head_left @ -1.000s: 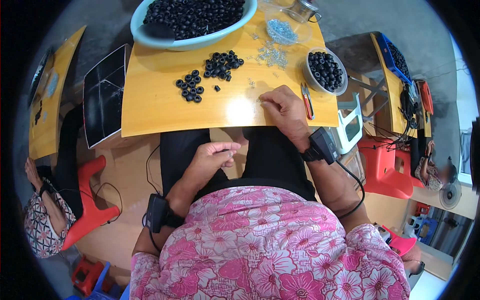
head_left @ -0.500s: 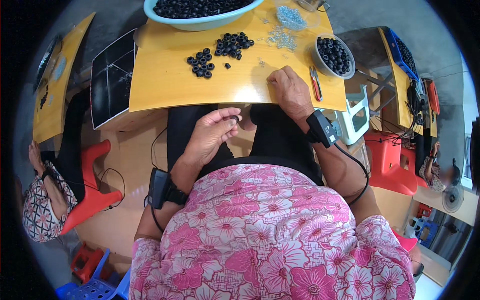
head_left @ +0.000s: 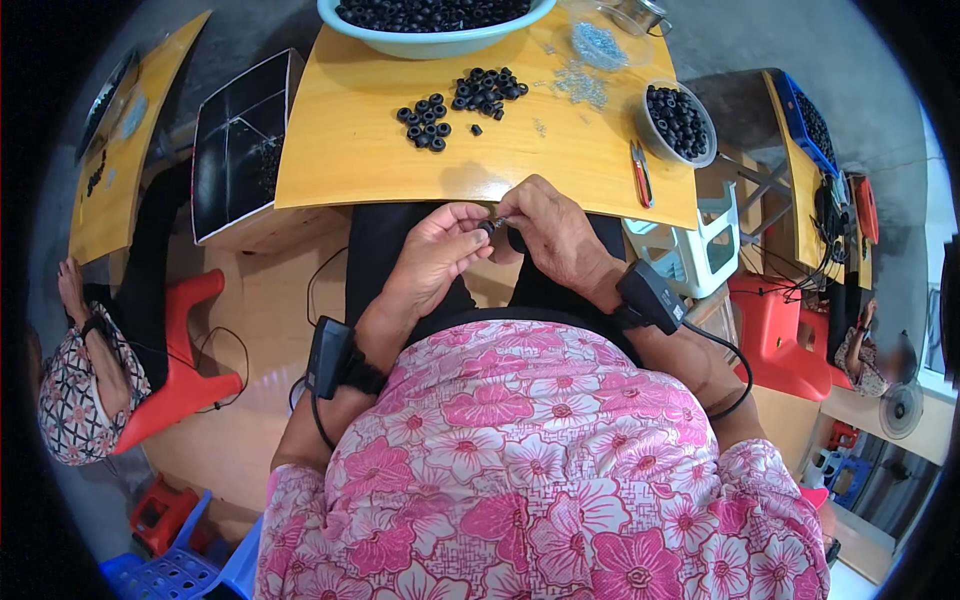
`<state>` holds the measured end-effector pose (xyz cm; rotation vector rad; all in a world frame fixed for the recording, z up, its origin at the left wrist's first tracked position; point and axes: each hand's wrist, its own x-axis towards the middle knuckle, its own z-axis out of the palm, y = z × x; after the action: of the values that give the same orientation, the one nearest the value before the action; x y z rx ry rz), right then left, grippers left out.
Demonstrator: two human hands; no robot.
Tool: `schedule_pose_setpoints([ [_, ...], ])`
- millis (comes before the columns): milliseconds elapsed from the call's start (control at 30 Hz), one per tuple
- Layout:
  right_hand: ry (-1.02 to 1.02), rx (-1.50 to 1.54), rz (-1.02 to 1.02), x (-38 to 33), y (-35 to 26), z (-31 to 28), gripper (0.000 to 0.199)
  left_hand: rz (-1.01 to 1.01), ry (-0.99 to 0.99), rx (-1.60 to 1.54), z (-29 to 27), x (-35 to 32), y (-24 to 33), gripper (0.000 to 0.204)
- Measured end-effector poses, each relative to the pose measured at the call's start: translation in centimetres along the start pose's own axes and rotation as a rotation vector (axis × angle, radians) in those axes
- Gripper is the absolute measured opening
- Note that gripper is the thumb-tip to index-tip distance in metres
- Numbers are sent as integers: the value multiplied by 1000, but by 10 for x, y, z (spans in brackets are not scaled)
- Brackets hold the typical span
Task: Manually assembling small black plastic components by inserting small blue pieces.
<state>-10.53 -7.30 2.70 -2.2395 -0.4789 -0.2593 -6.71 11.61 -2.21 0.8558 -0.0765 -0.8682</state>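
Just off the table's near edge, my left hand pinches a small black ring-shaped part between thumb and fingertips. My right hand meets it there, its fingertips closed on a tiny silvery piece that looks like a small spring and touches the black part. On the table lie two loose groups of black parts, a nearer-left group and a farther group. A scatter of small silvery pieces lies to the right of them.
A blue basin of black parts stands at the back. At right are a clear tub of black parts and red-handled thread snips. A black-lined box stands left of the table. Another person sits at far left.
My right hand has left the tabletop and come down and left to my left hand, bringing a tiny silvery piece to the black part. The view has shifted slightly.
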Motion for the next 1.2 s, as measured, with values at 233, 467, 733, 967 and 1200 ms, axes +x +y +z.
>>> schedule_pose_setpoints([
  [233,-39,-64,30,1,-4,6,19,-9,11,10,-3,1,-2,21],
  [467,-154,-423,-89,3,-13,7,18,13,9,3,2,3,-1,21],
  [733,5,-3,86,2,-19,10,18,40,-16,-105,0,3,-2,24],
  [967,132,330,385,-5,-15,17,22,38,-27,-126,-3,4,-2,24],
  [1200,92,199,257,-1,-14,14,20,29,-22,-139,0,3,4,24],
])
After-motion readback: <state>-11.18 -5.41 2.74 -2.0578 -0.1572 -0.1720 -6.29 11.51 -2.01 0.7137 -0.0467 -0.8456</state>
